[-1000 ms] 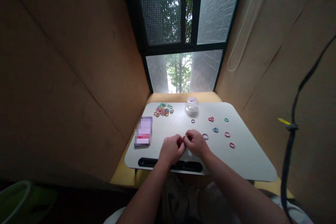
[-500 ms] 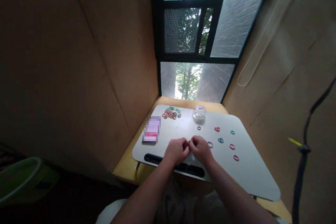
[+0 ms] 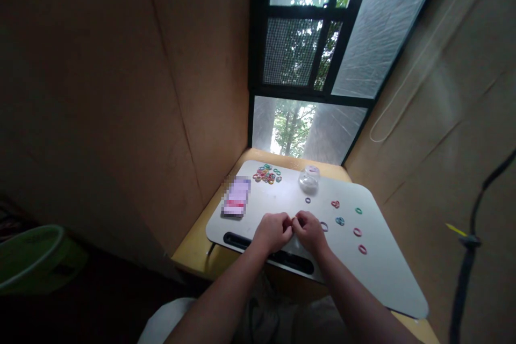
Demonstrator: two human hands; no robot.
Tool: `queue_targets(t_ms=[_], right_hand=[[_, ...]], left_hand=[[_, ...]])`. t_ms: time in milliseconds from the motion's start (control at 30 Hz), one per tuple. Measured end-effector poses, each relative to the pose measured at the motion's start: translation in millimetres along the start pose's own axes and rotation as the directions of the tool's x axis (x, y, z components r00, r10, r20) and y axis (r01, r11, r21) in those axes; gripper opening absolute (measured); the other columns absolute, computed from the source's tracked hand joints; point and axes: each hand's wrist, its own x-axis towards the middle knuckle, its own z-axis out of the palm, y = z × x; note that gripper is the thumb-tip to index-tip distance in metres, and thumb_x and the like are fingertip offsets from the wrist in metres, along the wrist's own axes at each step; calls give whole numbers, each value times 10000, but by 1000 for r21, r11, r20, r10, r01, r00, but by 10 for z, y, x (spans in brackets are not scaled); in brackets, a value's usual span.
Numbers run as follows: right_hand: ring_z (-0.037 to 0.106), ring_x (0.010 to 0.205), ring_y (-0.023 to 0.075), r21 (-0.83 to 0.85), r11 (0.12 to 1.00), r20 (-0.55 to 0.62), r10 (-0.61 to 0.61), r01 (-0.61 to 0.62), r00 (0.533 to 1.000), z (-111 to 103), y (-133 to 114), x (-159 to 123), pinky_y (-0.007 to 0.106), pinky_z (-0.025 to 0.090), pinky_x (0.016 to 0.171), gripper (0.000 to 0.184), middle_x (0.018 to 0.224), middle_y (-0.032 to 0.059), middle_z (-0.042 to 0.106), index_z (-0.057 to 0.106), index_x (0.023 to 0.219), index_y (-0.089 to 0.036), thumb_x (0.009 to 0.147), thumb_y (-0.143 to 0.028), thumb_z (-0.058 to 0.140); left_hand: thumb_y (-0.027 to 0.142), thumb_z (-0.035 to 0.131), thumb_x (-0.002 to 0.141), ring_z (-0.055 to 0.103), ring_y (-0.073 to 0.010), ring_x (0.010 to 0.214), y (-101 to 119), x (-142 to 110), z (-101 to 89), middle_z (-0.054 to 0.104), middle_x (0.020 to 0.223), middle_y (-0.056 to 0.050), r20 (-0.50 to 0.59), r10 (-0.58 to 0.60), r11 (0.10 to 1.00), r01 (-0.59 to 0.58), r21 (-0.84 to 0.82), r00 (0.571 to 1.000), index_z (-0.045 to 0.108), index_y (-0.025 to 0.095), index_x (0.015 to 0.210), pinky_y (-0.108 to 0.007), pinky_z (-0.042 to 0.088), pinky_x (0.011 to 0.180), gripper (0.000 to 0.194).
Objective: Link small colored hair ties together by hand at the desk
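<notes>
My left hand and my right hand meet fingertip to fingertip above the near part of the white lap table. Both are closed, pinching a small orange hair tie between them, mostly hidden by the fingers. Beside my right hand lies a purple hair tie, partly covered. Farther right are a blue cluster, a red cluster, a green hair tie and two pink ones, one nearer and one farther. A small dark purple one lies beyond my hands.
A heap of mixed coloured hair ties lies at the far left. A clear plastic jar stands at the back. A blurred phone-like slab lies on the left. A black slot runs along the near edge, and a green basin stands lower left.
The camera view has shifted slightly. My hands stay together in nearly the same place, with only a small shift in the fingers. The things on the table lie as before.
</notes>
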Motion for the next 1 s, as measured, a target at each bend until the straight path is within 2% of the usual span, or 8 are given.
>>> queue_targets(t_ms=[567, 1000], right_hand=[[465, 624, 143, 7, 1000, -4, 17, -17, 1000, -16, -24, -4, 253, 325, 590, 205, 611, -7, 516, 483, 606, -199, 800, -262, 490], [455, 630, 146, -6, 1000, -11, 6, -6, 1000, 21, 19, -14, 265, 315, 604, 215, 610, -5, 498, 447, 599, -203, 801, -257, 498]], left_hand=[[292, 543, 818, 596, -161, 656, 16, -4, -18, 685, 717, -14, -9, 30, 999, -30, 12, 1000, 656, 214, 780, -266, 377, 626, 143], [332, 534, 834, 609, -166, 686, 1, -11, -5, 697, 745, -20, 5, 16, 1000, -16, 24, 1000, 674, 215, 806, -265, 395, 649, 185]])
